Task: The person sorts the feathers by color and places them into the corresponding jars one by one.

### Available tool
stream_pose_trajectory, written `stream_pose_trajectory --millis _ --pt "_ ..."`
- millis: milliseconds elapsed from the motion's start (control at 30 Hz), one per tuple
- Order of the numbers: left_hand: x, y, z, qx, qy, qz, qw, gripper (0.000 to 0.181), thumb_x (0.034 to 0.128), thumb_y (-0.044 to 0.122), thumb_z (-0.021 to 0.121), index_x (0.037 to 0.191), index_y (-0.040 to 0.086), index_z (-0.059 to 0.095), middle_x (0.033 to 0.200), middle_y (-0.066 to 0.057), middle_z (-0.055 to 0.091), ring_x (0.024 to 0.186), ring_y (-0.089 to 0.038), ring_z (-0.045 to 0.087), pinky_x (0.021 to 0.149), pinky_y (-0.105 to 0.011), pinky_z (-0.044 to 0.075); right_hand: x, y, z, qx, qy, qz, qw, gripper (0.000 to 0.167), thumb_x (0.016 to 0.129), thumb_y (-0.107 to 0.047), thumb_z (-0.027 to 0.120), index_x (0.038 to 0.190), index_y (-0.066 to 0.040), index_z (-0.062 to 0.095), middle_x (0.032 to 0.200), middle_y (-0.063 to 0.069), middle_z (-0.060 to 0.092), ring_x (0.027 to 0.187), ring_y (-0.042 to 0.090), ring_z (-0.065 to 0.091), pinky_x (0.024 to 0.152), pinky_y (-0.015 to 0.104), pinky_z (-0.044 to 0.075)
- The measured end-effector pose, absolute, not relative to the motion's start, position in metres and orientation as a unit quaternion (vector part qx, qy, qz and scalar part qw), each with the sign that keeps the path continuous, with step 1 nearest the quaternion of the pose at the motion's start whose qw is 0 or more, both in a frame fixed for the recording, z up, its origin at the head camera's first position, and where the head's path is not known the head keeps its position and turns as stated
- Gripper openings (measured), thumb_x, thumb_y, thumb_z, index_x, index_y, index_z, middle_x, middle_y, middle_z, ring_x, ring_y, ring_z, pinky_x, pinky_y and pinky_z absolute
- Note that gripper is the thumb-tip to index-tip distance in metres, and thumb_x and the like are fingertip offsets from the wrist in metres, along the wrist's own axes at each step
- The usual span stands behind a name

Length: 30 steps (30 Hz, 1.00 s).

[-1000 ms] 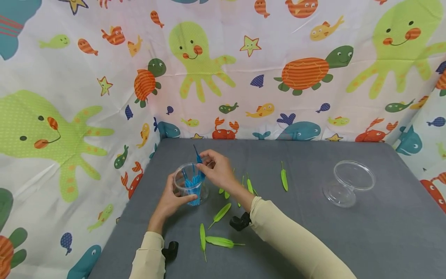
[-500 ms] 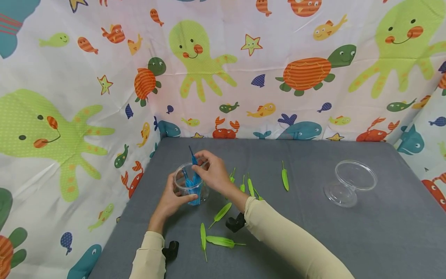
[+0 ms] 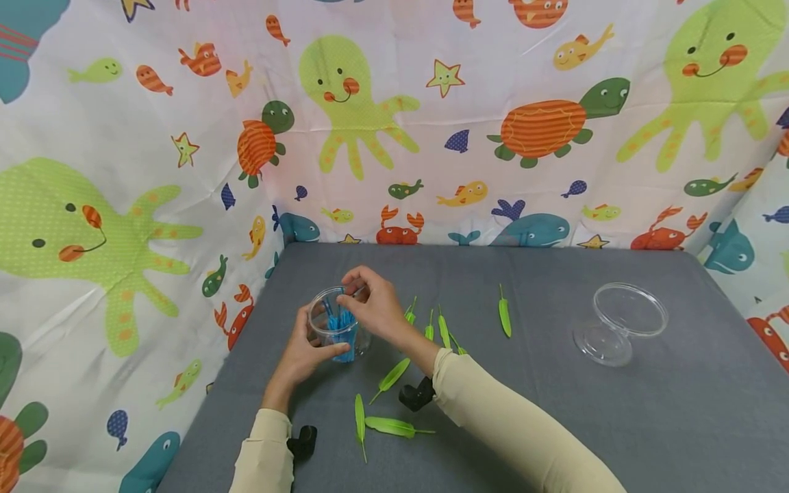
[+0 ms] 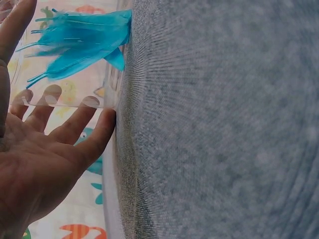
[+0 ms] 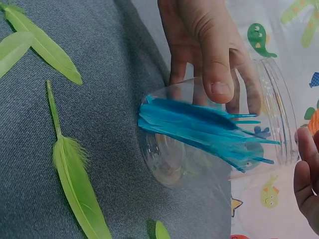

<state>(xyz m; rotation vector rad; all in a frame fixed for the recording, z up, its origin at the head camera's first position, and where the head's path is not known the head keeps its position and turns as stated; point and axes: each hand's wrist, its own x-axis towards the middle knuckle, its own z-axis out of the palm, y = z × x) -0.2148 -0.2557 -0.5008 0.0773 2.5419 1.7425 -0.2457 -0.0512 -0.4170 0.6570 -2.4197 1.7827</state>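
Observation:
A clear plastic jar point(image 3: 364, 344) stands upright on the grey cloth, left of the table's middle. Several blue feathers point(image 5: 189, 124) lean inside it, quills pointing up towards the rim. My left hand point(image 3: 308, 350) grips the jar from the left, thumb in front and fingers round the far side. At the rim, on the right, hovers my right hand point(image 3: 377, 306); in the right wrist view its thumb and finger are apart, with nothing seen between them. Bright green feathers, such as this one point(image 3: 390, 380), lie scattered right of the jar and in front of it.
A second clear jar point(image 3: 629, 335) stands at the right of the table. One green feather point(image 3: 504, 316) lies alone between the two jars. A white cloth printed with sea animals point(image 3: 456, 226) hangs behind and at both sides of the table.
My right hand has moved slightly left over the jar and let go of a blue feather, which dropped in among the others. My left hand has kept its grip on the jar.

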Motion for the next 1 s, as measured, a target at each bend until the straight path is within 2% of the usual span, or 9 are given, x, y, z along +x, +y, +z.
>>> stream_pose_trajectory --millis 233,367,767,1000 --pt "-0.215 -0.256 -0.502 0.026 0.829 0.558 0.026 0.102 0.0783 0.025 0.090 0.155 0.026 0.022 0.165 -0.006 0.030 0.150 -0.039 0.037 0.116 -0.065 0.033 -0.244 -0.038 -0.416 0.209 -0.770 0.601 0.050 0.021 0.095 -0.014 0.073 0.113 -0.012 0.063 0.100 0.009 0.069 0.084 0.023 0.065 0.073 0.026 0.052" --pt "-0.214 -0.256 -0.502 0.025 0.830 0.557 0.022 0.105 0.0772 0.025 0.091 0.156 0.025 0.022 0.165 -0.006 0.029 0.150 -0.039 0.037 0.115 -0.066 0.033 -0.246 -0.023 -0.416 0.203 -0.777 0.591 0.067 0.024 0.094 -0.013 0.074 0.116 -0.010 0.063 0.101 0.010 0.070 0.084 0.023 0.065 0.074 0.027 0.052" --pt "-0.214 -0.256 -0.502 0.020 0.845 0.534 0.028 0.107 0.0776 0.029 0.091 0.158 0.025 0.020 0.166 -0.007 0.028 0.151 -0.038 0.035 0.116 -0.064 0.034 -0.254 0.053 -0.416 0.148 -0.800 0.574 0.094 0.030 0.094 -0.015 0.074 0.121 -0.007 0.063 0.103 0.014 0.069 0.088 0.025 0.065 0.077 0.029 0.051" --pt "-0.214 -0.256 -0.498 0.017 0.851 0.525 0.025 0.107 0.0766 0.031 0.091 0.157 0.028 0.020 0.166 -0.005 0.029 0.150 -0.037 0.037 0.116 -0.063 0.035 -0.251 0.088 -0.422 0.092 -0.813 0.567 0.091 0.029 0.095 -0.019 0.073 0.121 -0.008 0.063 0.105 0.014 0.070 0.089 0.024 0.064 0.077 0.029 0.050"
